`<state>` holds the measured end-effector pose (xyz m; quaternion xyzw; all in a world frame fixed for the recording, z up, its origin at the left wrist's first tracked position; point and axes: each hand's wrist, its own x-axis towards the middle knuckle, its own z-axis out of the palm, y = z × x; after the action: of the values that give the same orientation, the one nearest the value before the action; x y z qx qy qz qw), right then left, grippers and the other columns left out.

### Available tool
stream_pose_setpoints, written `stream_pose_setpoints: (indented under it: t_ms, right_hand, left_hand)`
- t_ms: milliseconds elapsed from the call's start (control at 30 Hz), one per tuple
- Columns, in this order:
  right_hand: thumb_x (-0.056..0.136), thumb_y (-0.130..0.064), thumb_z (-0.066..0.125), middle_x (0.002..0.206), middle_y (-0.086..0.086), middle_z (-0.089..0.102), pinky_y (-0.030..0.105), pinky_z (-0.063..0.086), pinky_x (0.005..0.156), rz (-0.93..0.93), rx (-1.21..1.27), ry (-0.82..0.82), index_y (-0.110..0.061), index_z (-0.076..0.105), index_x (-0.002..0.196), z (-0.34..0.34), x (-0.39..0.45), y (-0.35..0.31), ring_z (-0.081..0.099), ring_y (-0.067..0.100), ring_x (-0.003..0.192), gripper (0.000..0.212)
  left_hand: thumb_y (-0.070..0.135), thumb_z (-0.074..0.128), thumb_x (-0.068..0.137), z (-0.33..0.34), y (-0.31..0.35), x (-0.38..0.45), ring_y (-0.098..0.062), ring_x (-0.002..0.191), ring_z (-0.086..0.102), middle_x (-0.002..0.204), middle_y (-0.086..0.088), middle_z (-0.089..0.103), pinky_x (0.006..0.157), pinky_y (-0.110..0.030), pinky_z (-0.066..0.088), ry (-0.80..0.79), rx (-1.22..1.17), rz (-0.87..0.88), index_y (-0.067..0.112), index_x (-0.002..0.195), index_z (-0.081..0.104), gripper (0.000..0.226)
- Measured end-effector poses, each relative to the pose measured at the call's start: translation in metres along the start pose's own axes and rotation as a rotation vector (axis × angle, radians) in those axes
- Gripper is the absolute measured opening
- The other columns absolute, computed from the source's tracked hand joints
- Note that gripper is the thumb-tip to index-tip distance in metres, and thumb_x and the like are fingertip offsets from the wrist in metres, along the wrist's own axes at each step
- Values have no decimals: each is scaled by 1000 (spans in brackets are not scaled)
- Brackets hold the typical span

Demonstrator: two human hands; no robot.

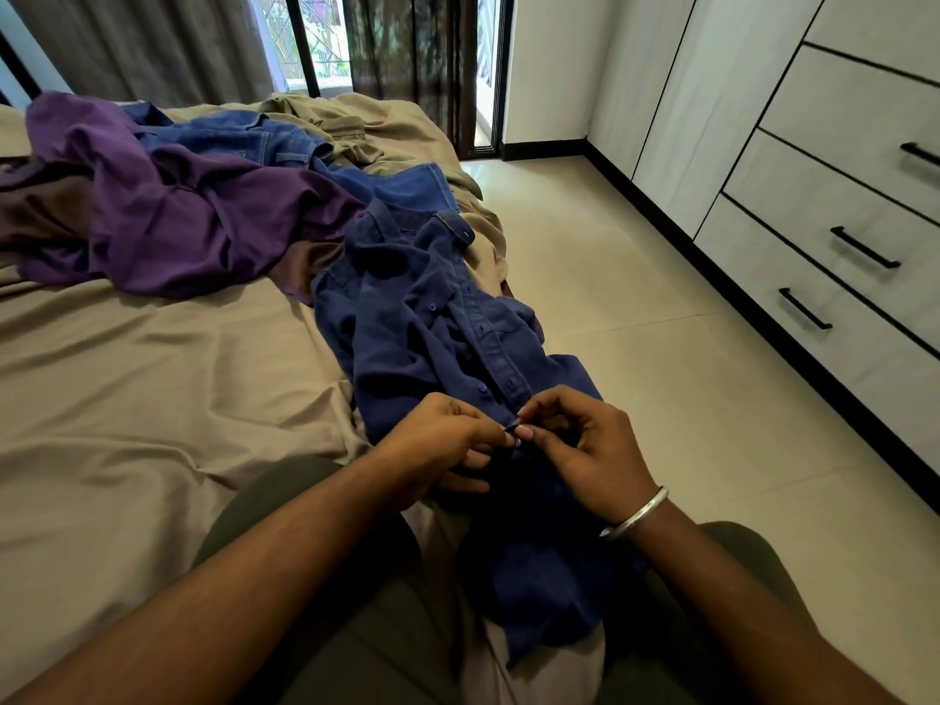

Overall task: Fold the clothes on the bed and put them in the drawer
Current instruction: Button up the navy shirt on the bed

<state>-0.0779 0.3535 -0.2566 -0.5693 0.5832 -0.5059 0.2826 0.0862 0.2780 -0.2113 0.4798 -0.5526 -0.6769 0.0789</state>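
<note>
While a dark blue shirt [447, 338] lies stretched along the bed's [127, 379] edge and over the seated person's lap, seemingly to keep its placket within reach, the left hand [442, 445] and right hand [585, 445] both pinch the placket at a button, fingers curled. Unfolded purple clothes [168, 216] and jeans [264, 139] wait behind; the drawers [824, 206] stand closed.

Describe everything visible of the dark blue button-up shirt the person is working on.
The dark blue shirt is a soft, crumpled woven fabric with a collar at its far end and a button placket running down its front. It lies lengthwise along the bed's edge, its near end draped over the person's lap. The left hand and right hand both pinch the placket near a button, apparently fastening it. Its far end rests against blue jeans and a purple garment.
</note>
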Motion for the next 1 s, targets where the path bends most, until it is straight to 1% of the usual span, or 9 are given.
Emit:
stream_pose_setpoints:
  t_ms: [100,200,333,433,533,600,700,867,1000]
  right_hand:
    - [83,-4,76,87,-5,73,30,59,79,8,5,88,-14,70,90,7,-6,0,72,10,82,13]
    - [79,-10,81,103,-4,70,33,59,81,26,46,138,-18,68,100,12,-15,0,70,13,93,26]
    - [72,-27,87,98,-6,62,17,49,80,-101,-212,338,-19,66,104,20,-29,4,62,8,92,40]
    - [74,-36,82,90,-8,61,14,48,73,-158,-289,283,-18,66,104,28,-38,9,59,6,81,38]
    - [74,-21,82,91,-14,67,14,52,73,-63,-186,215,-25,61,108,35,-42,9,65,3,82,40]
    - [73,-9,79,92,-15,68,13,52,74,-51,-125,113,-22,59,109,32,-43,10,67,2,84,43]
    - [73,-9,69,86,-12,66,14,50,72,-91,-156,-1,-18,59,109,26,-47,15,66,6,80,39]
    - [84,-26,75,74,-7,65,17,50,63,78,-135,116,-20,63,102,34,-46,24,64,8,71,23]
    - [80,-35,76,80,-9,56,12,44,63,26,-335,166,-23,64,99,39,-45,34,56,6,70,26]
  left_hand:
    - [11,64,93,3,-2,2,-6,48,50,55,3,53,57,-26,54,43,49,9,-4,100,70,18]
    - [15,60,95,5,-4,4,-11,59,54,67,-8,55,55,-23,54,77,89,-9,-10,103,66,27]
    - [16,55,99,6,-6,8,-10,54,54,62,-7,50,56,-28,58,73,118,-22,-8,94,66,27]
    - [13,52,101,6,-7,10,-8,51,56,58,-5,53,63,-31,58,32,70,-20,1,78,59,27]
    - [10,52,100,5,-7,9,-13,63,63,82,-16,59,61,-25,58,-30,-33,-66,1,91,60,16]
    - [8,52,100,4,-9,7,-14,65,62,86,-16,58,64,-28,59,-79,43,-116,1,93,60,12]
    - [5,55,97,5,-13,3,-13,60,59,73,-8,57,67,-32,60,-108,274,-180,9,84,56,14]
    - [15,57,97,4,-18,8,-17,56,60,73,-5,60,52,-27,53,-41,559,-204,14,89,51,10]
    - [22,59,92,0,-19,12,-25,73,69,86,-10,67,66,-35,61,107,697,-141,4,93,60,18]
